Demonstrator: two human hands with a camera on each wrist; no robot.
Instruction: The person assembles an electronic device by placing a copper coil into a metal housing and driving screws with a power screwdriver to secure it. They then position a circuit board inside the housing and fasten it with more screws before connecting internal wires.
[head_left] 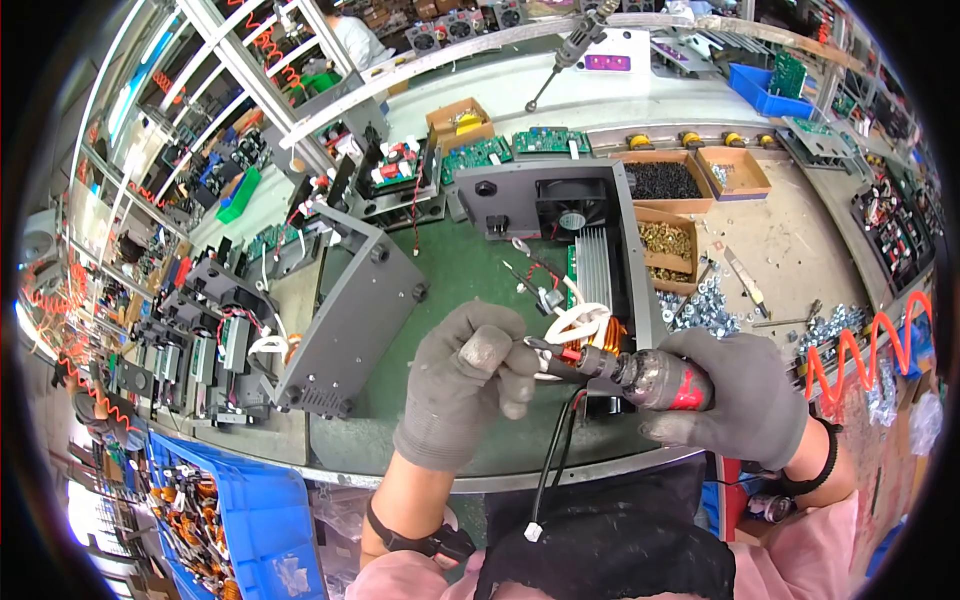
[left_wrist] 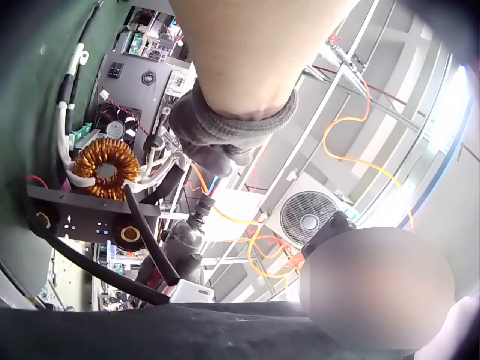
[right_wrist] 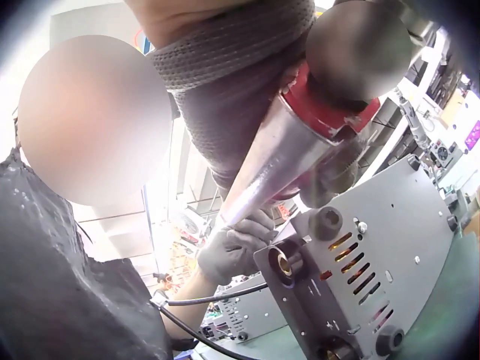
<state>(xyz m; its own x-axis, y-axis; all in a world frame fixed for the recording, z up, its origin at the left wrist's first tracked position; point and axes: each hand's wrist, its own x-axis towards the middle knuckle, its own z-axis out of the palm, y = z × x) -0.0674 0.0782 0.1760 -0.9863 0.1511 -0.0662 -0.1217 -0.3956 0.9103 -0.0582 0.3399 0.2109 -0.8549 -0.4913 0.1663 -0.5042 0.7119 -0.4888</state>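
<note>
You have the green mat (head_left: pixel 440 270) in front of you, with the blue bin (head_left: pixel 270 530) low at your left. On the mat stand 2 grey cases: the open case (head_left: pixel 512 200) ahead of your hands, the other case (head_left: pixel 350 320) tilted to its left. Your right hand (head_left: pixel 735 390) is wrapped round the driver (head_left: pixel 665 380), its tip pointing left over the open case's near end. Your left hand (head_left: pixel 465 385) has curled fingers right by that tip; you hide what they may pinch, so I cannot tell. The coil (head_left: pixel 615 335) sits in the open case, white wires (head_left: pixel 580 325) beside it. A black cable (head_left: pixel 550 460) hangs over the bench edge, ending in a white plug (head_left: pixel 533 532).
</note>
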